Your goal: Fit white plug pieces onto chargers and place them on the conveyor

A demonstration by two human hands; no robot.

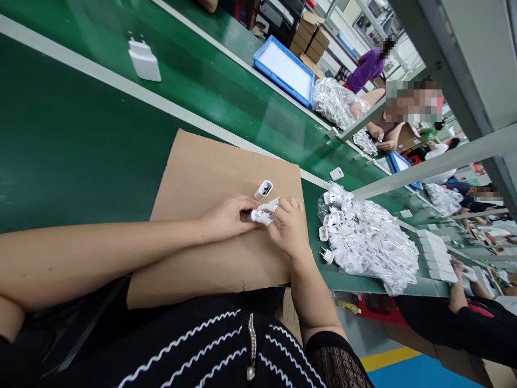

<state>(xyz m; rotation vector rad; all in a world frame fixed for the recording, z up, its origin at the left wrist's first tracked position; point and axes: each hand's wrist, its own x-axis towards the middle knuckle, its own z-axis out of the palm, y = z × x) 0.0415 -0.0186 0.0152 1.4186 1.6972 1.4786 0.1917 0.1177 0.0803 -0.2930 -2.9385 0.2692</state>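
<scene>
Small white plastic part (254,215) is held low over the cardboard sheet (202,178), gripped between curled fingertips of left hand (228,217) and right hand (290,226); exact contact partly hidden. Should be kept square, pressed lightly and evenly, knuckles clear of the open white charger housing (264,190).
</scene>
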